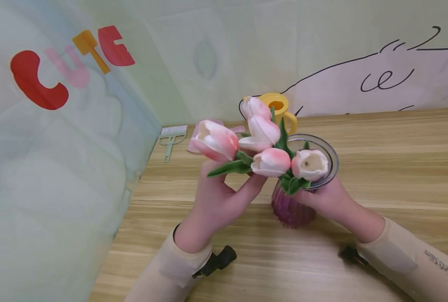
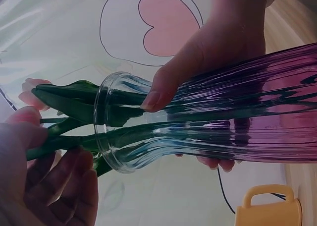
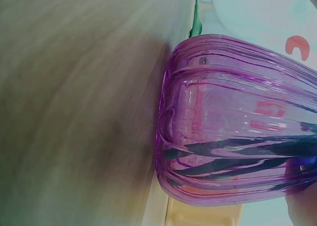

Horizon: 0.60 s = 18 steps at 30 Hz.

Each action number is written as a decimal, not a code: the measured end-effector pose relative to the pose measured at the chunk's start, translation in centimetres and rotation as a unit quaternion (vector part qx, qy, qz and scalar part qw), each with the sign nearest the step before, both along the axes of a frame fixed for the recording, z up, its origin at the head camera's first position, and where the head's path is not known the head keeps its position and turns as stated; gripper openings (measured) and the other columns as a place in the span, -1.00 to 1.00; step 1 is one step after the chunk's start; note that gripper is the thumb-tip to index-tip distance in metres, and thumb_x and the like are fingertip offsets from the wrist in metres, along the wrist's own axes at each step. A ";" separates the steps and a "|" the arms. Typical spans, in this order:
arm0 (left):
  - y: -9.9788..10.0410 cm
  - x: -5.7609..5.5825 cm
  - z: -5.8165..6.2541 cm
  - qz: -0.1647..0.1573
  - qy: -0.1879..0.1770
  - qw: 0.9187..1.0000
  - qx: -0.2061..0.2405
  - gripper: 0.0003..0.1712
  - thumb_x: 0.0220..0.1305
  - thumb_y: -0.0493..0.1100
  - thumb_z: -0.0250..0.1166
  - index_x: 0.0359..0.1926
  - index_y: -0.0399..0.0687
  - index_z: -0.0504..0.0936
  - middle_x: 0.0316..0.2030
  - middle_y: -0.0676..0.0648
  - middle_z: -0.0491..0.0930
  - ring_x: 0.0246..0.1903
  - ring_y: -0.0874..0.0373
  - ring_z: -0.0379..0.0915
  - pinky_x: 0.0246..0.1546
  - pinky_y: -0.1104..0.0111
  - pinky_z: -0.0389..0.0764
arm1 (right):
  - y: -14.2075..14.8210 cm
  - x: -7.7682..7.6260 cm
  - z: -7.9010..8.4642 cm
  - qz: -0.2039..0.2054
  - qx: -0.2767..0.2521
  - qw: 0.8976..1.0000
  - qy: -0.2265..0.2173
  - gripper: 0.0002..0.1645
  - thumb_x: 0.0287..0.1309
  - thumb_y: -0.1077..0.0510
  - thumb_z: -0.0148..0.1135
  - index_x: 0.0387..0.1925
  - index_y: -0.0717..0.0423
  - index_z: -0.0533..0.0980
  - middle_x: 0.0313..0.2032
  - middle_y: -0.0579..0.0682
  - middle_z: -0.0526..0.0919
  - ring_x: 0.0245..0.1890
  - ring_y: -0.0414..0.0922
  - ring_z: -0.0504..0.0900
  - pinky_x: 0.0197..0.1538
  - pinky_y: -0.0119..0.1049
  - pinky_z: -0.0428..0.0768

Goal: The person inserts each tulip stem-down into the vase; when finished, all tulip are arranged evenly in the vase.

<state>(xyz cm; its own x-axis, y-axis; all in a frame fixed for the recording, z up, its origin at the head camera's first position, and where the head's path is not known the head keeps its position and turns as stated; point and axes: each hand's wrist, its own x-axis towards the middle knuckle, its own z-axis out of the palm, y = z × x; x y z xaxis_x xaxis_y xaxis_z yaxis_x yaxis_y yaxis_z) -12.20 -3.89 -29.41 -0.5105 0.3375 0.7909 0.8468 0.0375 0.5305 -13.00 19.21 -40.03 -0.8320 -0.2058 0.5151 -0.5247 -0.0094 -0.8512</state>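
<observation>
My left hand (image 1: 216,201) pinches the green stems of several pink-and-white artificial tulips (image 1: 270,162) just beyond the vase mouth. In the left wrist view, its fingers (image 2: 67,186) curl around those stems. A ribbed glass vase (image 1: 293,212), purple below and clear at the neck, is gripped by my right hand (image 1: 333,199). The right thumb lies along the vase neck in the left wrist view. Dark stems (image 3: 237,149) show through the glass, down to near the bottom. The vase base is at the wooden tabletop; whether it touches, I cannot tell.
Behind the flowers stands a yellow watering can (image 1: 278,105). A pale green brush (image 1: 171,138) and a pink dustpan (image 1: 193,142) lie at the back left. Printed cloth (image 1: 216,50) hangs behind and along the left of the wooden table (image 1: 397,167).
</observation>
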 end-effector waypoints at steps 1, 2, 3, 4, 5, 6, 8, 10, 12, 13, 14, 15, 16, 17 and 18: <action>0.0 0.0 0.0 -0.001 0.000 1.000 0.002 -0.66 0.16 -0.43 0.39 -0.01 -0.35 0.63 -0.15 -0.24 0.70 -0.12 0.07 0.62 0.04 0.19 0.67 | 0.0 0.0 0.0 0.001 0.001 1.000 0.000 -0.23 -0.13 0.50 0.46 0.17 0.06 0.48 0.01 -0.10 0.69 0.03 -0.23 0.65 0.19 -0.47 0.58; 0.0 0.0 0.0 -0.003 0.001 1.000 0.005 -0.67 0.17 -0.42 0.39 -0.02 -0.36 0.62 -0.13 -0.25 0.70 -0.10 0.06 0.63 0.06 0.18 0.68 | 0.0 0.0 0.0 0.001 0.001 1.000 -0.001 -0.24 -0.13 0.50 0.46 0.17 0.08 0.48 0.01 -0.10 0.69 0.03 -0.23 0.65 0.19 -0.46 0.58; -0.1 0.0 0.0 -0.004 0.003 1.000 0.009 -0.69 0.22 -0.38 0.39 -0.01 -0.37 0.61 -0.12 -0.27 0.70 -0.08 0.05 0.64 0.06 0.16 0.68 | 0.0 0.0 0.1 0.002 0.000 1.000 -0.002 -0.24 -0.13 0.51 0.46 0.17 0.10 0.48 0.01 -0.09 0.69 0.03 -0.22 0.65 0.19 -0.46 0.58; -0.1 0.0 0.0 -0.003 0.007 1.000 0.014 -0.71 0.28 -0.33 0.38 -0.02 -0.38 0.60 -0.12 -0.28 0.70 -0.08 0.05 0.64 0.06 0.16 0.69 | 0.0 0.0 0.1 0.002 -0.001 1.000 -0.004 -0.25 -0.13 0.50 0.45 0.17 0.11 0.48 0.01 -0.09 0.69 0.03 -0.22 0.65 0.20 -0.46 0.58; -0.2 0.0 -0.1 0.001 0.013 1.000 0.020 -0.71 0.33 -0.28 0.36 -0.02 -0.39 0.59 -0.12 -0.30 0.69 -0.08 0.06 0.65 0.05 0.16 0.70 | 0.0 0.0 0.1 0.002 -0.001 1.000 -0.006 -0.25 -0.12 0.50 0.45 0.17 0.12 0.48 0.01 -0.10 0.69 0.04 -0.22 0.65 0.20 -0.46 0.58; -0.3 0.0 -0.1 0.005 0.019 0.999 0.026 -0.69 0.38 -0.22 0.34 -0.03 -0.41 0.57 -0.13 -0.31 0.69 -0.09 0.06 0.65 0.03 0.16 0.71 | 0.0 0.0 0.1 0.001 -0.001 1.000 -0.007 -0.25 -0.13 0.51 0.45 0.17 0.12 0.48 0.02 -0.10 0.69 0.04 -0.22 0.65 0.20 -0.46 0.58; -0.5 0.0 -0.1 0.017 0.034 0.999 0.036 -0.62 0.45 -0.11 0.30 -0.04 -0.44 0.56 -0.14 -0.33 0.68 -0.11 0.05 0.67 0.00 0.15 0.73 | 0.0 0.0 0.0 0.001 -0.004 1.000 -0.009 -0.24 -0.13 0.51 0.44 0.18 0.11 0.48 0.03 -0.10 0.68 0.05 -0.23 0.64 0.22 -0.46 0.57; -0.7 0.0 -0.2 0.031 0.044 0.998 0.044 -0.58 0.47 -0.07 0.28 -0.05 -0.46 0.56 -0.14 -0.35 0.69 -0.13 0.05 0.68 -0.02 0.15 0.75 | 0.0 0.0 0.0 -0.001 -0.003 1.000 -0.009 -0.24 -0.12 0.51 0.43 0.18 0.08 0.49 0.04 -0.11 0.68 0.06 -0.23 0.64 0.22 -0.47 0.57; -0.8 0.0 -0.2 0.037 0.047 0.997 0.048 -0.63 0.44 -0.14 0.29 -0.07 -0.47 0.56 -0.15 -0.35 0.69 -0.16 0.06 0.70 -0.05 0.16 0.77 | 0.0 0.0 0.0 -0.003 -0.003 1.000 -0.009 -0.24 -0.12 0.51 0.42 0.18 0.05 0.49 0.04 -0.11 0.68 0.07 -0.23 0.64 0.22 -0.48 0.57; -0.9 0.0 -0.3 0.039 0.047 0.997 0.049 -0.68 0.41 -0.21 0.30 -0.07 -0.48 0.57 -0.15 -0.36 0.70 -0.17 0.05 0.70 -0.06 0.17 0.78 | 0.0 0.0 0.0 -0.003 -0.003 1.000 -0.008 -0.24 -0.12 0.51 0.42 0.18 0.05 0.48 0.04 -0.11 0.68 0.07 -0.24 0.64 0.22 -0.48 0.57; -0.9 0.0 -0.3 0.040 0.046 0.997 0.050 -0.72 0.36 -0.28 0.32 -0.08 -0.48 0.58 -0.16 -0.36 0.70 -0.19 0.06 0.70 -0.08 0.18 0.78 | 0.0 0.0 0.0 -0.004 -0.004 1.000 -0.008 -0.24 -0.13 0.51 0.42 0.18 0.07 0.48 0.04 -0.11 0.68 0.07 -0.24 0.64 0.22 -0.48 0.56; -0.9 0.0 -0.4 0.042 0.045 0.997 0.048 -0.76 0.30 -0.34 0.33 -0.10 -0.48 0.59 -0.18 -0.36 0.70 -0.21 0.06 0.71 -0.10 0.19 0.79 | 0.0 0.0 0.0 -0.003 -0.005 1.000 -0.006 -0.24 -0.13 0.52 0.42 0.18 0.11 0.48 0.03 -0.11 0.68 0.06 -0.23 0.64 0.22 -0.47 0.57; -0.9 0.0 -0.4 0.044 0.045 0.997 0.047 -0.78 0.23 -0.41 0.34 -0.12 -0.47 0.60 -0.21 -0.34 0.70 -0.24 0.06 0.71 -0.12 0.20 0.79 | 0.0 0.0 0.0 -0.003 -0.006 1.000 -0.006 -0.25 -0.14 0.52 0.42 0.17 0.16 0.47 0.03 -0.10 0.68 0.06 -0.23 0.64 0.22 -0.47 0.57; -0.9 0.0 -0.4 0.047 0.043 0.997 0.044 -0.79 0.18 -0.45 0.34 -0.14 -0.46 0.61 -0.24 -0.32 0.71 -0.27 0.07 0.71 -0.14 0.22 0.80 | -0.1 0.0 0.0 -0.002 -0.006 1.000 -0.005 -0.26 -0.14 0.52 0.43 0.17 0.21 0.46 0.03 -0.10 0.68 0.06 -0.23 0.64 0.22 -0.47 0.56; -0.9 0.1 -0.4 0.049 0.042 0.997 0.040 -0.78 0.12 -0.50 0.34 -0.16 -0.45 0.62 -0.26 -0.31 0.71 -0.29 0.05 0.71 -0.15 0.23 0.80 | -0.1 0.0 0.0 -0.002 -0.007 1.000 -0.005 -0.26 -0.14 0.52 0.43 0.17 0.27 0.45 0.03 -0.10 0.68 0.06 -0.23 0.64 0.22 -0.47 0.56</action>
<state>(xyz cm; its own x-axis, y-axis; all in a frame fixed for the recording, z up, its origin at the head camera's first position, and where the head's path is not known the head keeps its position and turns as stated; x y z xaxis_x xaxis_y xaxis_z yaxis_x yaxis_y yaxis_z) -12.14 -4.76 -29.78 -0.4687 0.2224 0.8549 0.8828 0.0831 0.4624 -13.00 19.13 -40.02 -0.8380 -0.1953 0.5095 -0.5160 -0.0199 -0.8564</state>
